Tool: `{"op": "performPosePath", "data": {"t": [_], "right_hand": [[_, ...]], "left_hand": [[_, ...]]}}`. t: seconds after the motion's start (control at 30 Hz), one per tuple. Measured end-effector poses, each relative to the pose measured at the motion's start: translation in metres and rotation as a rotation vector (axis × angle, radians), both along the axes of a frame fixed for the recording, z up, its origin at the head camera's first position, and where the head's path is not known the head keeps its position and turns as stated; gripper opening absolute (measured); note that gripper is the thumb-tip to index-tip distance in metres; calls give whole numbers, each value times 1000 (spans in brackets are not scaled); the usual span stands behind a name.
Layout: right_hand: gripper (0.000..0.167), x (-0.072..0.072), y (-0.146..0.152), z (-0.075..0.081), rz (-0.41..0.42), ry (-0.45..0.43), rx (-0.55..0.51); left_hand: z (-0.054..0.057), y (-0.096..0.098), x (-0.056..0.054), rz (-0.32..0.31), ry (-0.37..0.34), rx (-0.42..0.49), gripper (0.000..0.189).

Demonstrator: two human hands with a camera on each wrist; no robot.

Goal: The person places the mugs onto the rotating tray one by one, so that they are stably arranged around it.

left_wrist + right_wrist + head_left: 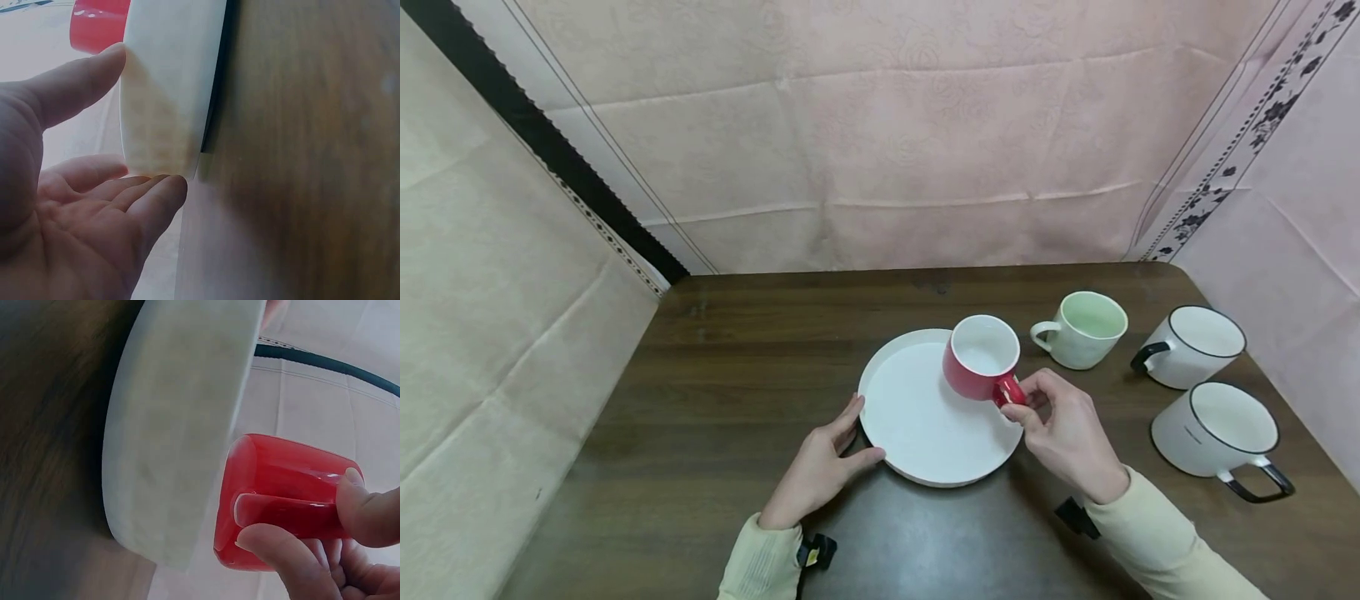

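Observation:
A red mug with a white inside [974, 367] is over the far right part of a white round stand [925, 425], its base close to the top surface. My right hand [1066, 429] pinches the mug's handle [284, 511] between thumb and fingers. The stand has a thick, pale side wall [165, 81] with a faint grid pattern. At its near left edge, my left hand [823, 467] touches the rim with thumb and fingertips spread apart and fairly straight. In the left wrist view the thumb tip lies at the upper edge and the fingertips at the side.
To the right of the stand is a pale green mug [1086, 337], its handle facing left. Farther right stand two white mugs with black rims and black handles, one behind [1191, 350] and one nearer [1213, 433]. Pale cloth [880, 150] hangs around the dark wooden table [700, 450].

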State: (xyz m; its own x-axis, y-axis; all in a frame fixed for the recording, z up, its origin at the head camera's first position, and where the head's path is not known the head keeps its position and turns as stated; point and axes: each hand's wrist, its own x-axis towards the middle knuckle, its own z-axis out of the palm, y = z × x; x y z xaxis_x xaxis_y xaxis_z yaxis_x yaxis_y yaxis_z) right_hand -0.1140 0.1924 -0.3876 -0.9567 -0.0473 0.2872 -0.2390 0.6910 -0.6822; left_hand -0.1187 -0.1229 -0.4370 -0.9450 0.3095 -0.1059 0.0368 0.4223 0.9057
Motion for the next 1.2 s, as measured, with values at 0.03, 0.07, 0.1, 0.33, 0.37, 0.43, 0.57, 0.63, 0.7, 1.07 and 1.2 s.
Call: {"op": "performPosePath", "data": {"t": [0.03, 0.07, 0.1, 0.33, 0.37, 0.43, 0.57, 0.63, 0.7, 1.07, 1.2], "right_hand": [[26, -2, -1, -1, 6, -2, 1], [26, -3, -1, -2, 12, -6, 0], [26, -5, -2, -3, 19, -12, -3], [24, -16, -6, -6, 40, -58, -12], [24, -18, -6, -7, 42, -59, -9], [24, -21, -7, -8, 47, -67, -6], [22, -28, -7, -11, 57, -91, -2], [22, -30, -7, -12, 59, -109, -2], [22, -33, -7, -13, 59, -125, -6], [21, -40, -5, -17, 66, -134, -10], [19, -42, -6, -19, 75, -119, -16]], "left_hand": [[0, 0, 0, -1, -1, 1, 84], [-1, 0, 0, -4, 0, 1, 84], [-1, 0, 0, -6, 3, 2, 84], [-2, -1, 0, -1, 10, -3, 83], [-2, -1, 0, 2, 6, -4, 83], [-2, -1, 0, 3, 4, 0, 83], [-1, -1, 0, -2, 6, 8, 83], [0, 0, 0, -5, 10, 10, 83], [0, 0, 0, -5, 12, 8, 83], [2, 1, -1, -3, 19, 7, 82], [1, 1, -1, -5, 21, 14, 83]]}}
